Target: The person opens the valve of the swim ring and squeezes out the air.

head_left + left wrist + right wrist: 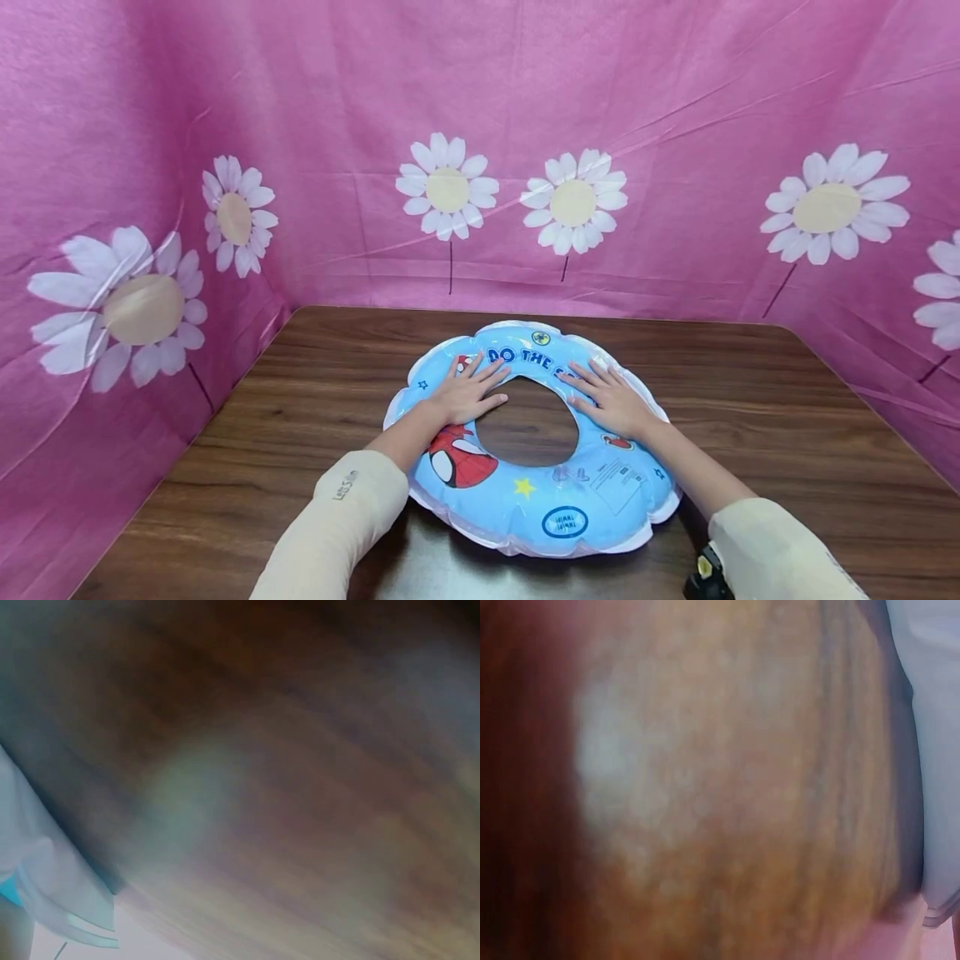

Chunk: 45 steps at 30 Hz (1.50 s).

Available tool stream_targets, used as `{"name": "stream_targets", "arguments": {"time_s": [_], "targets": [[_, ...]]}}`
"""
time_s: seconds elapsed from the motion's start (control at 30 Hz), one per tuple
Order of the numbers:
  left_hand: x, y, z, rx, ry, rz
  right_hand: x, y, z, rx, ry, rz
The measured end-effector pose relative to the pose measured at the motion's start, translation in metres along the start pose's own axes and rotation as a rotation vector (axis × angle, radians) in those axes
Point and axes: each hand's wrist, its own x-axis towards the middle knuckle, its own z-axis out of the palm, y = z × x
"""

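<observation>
A light blue inflated swim ring (487,521) with a scalloped white edge lies on the wooden table in the head view. Printed on it are a red masked cartoon face, a yellow star and blue lettering. My left hand (463,396) rests on the ring's left side, fingers spread and pointing toward the lettering. On the right side my right hand (615,404) lies with its fingers spread, covering part of the lettering. A clear valve (570,475) shows near the hole's front edge. Both wrist views show mostly blurred wood, with a pale edge of the ring (56,862) at the left wrist view's side.
The brown wooden table (300,433) has a rounded far edge. A pink curtain (510,83) with white daisies hangs behind and along both sides. A small black object (707,575) sits beneath the right sleeve.
</observation>
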Motion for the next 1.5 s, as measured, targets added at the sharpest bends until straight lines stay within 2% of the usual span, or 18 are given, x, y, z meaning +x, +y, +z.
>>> {"name": "stream_targets", "arguments": {"time_s": [0.1, 0.13, 0.17, 0.33, 0.37, 0.47, 0.6, 0.73, 0.8, 0.87, 0.93, 1.03, 1.1, 1.2, 1.3, 1.4, 1.5], "targets": [[0.0, 0.0, -0.001, -0.008, 0.001, -0.005, 0.001, 0.0, -0.001, 0.003, -0.005, 0.003], [0.005, -0.005, 0.007, 0.002, 0.016, 0.004, 0.001, 0.0, -0.001, 0.009, -0.008, 0.003], [0.005, -0.005, 0.006, 0.001, 0.017, 0.004, 0.001, 0.0, -0.002, 0.017, -0.011, 0.003], [0.005, -0.005, 0.002, -0.013, 0.002, 0.015, 0.001, 0.003, -0.004, 0.037, -0.035, 0.018], [0.0, 0.0, -0.006, -0.03, -0.015, 0.012, 0.001, 0.004, -0.005, 0.039, -0.04, 0.022], [0.0, -0.005, -0.008, -0.036, -0.007, 0.025, 0.003, 0.002, -0.007, 0.051, -0.053, 0.022], [0.002, -0.014, -0.011, -0.005, 0.077, 0.046, 0.015, 0.002, -0.008, 0.048, -0.062, 0.011], [0.003, -0.02, -0.014, 0.078, 0.206, 0.087, 0.026, 0.006, -0.005, -0.004, -0.078, 0.007], [0.003, -0.021, -0.018, 0.09, 0.234, 0.095, 0.031, 0.009, -0.004, -0.039, -0.075, -0.009], [0.001, -0.02, -0.024, 0.055, 0.219, 0.103, 0.033, 0.011, -0.005, -0.057, -0.037, -0.037], [-0.004, -0.019, -0.031, -0.012, 0.166, 0.106, 0.035, 0.012, -0.008, -0.027, 0.042, -0.065], [-0.016, -0.018, -0.04, -0.097, 0.094, 0.12, 0.034, 0.011, -0.02, 0.086, 0.174, -0.08], [-0.027, -0.019, -0.044, -0.139, 0.073, 0.136, 0.029, 0.009, -0.03, 0.171, 0.209, -0.074], [-0.049, -0.02, -0.046, -0.201, 0.064, 0.177, 0.017, 0.005, -0.041, 0.233, 0.16, -0.097], [-0.07, -0.019, -0.04, -0.244, 0.058, 0.239, -0.001, 0.0, -0.045, 0.26, 0.068, -0.178], [-0.086, -0.015, -0.029, -0.249, 0.032, 0.272, -0.02, -0.006, -0.04, 0.286, 0.014, -0.259], [-0.094, -0.01, -0.017, -0.204, 0.004, 0.265, -0.035, -0.011, -0.031, 0.293, -0.01, -0.282]]}}
